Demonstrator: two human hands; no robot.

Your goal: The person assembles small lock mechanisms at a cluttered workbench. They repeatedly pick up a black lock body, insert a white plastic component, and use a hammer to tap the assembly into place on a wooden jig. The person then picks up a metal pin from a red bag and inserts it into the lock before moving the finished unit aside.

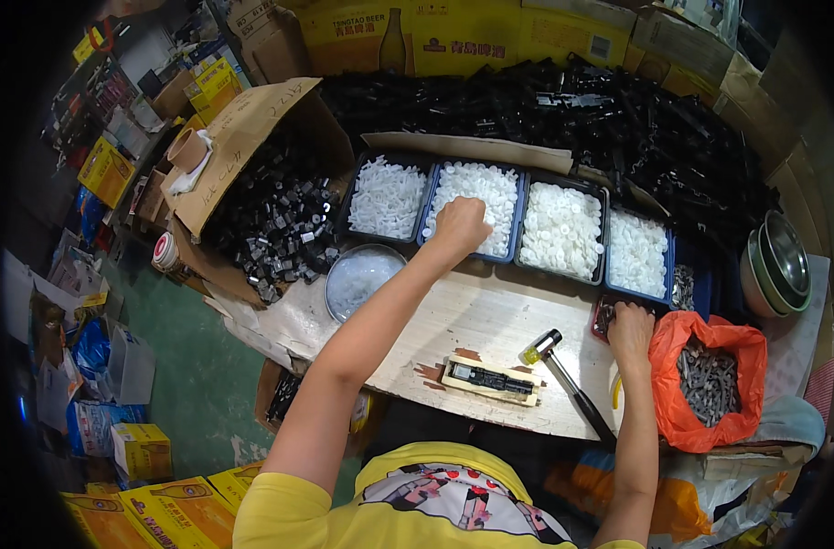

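Note:
My left hand (463, 225) is over the second blue tray (423, 222), among small white round plastic parts (492, 194). Its fingers are closed and bent down; whatever they hold is hidden. Off to the right, my right hand (631, 329) dips its fingertips into a small red tray (600, 327) of little dark parts, fingers drawn together, their tips out of sight. On the bench before me, a black assembly (492, 378) lies in a pale wooden holder (452, 371). Beside it rests a hammer (574, 389) with a yellowish head and black handle.
More trays hold white parts (385, 197), discs (560, 229) and rings (638, 252). At left stand a bowl (330, 295) and a carton (218, 174) of dark metal pieces. Right are an orange bag (659, 389) of grey parts and stacked bowls (786, 252). Black parts (618, 119) heap behind.

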